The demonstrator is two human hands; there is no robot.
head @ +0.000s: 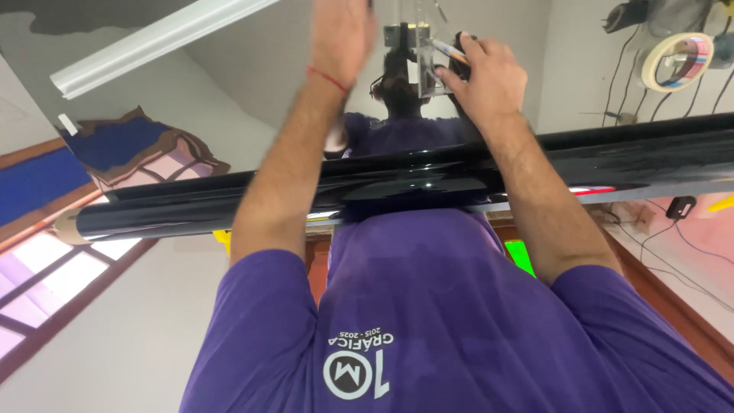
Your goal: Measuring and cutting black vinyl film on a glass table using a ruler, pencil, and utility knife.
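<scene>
Two hands, left hand (342, 34) and right hand (483, 76), beyond one black film roll (191, 210).

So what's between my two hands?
A small metal fixture stands between the left hand and the right hand, touching the right one's fingers; the head view shows it.

surface: glossy mirror-like sheet (229, 99) | on it: long black film roll (382, 187), apparently resting across it
</scene>
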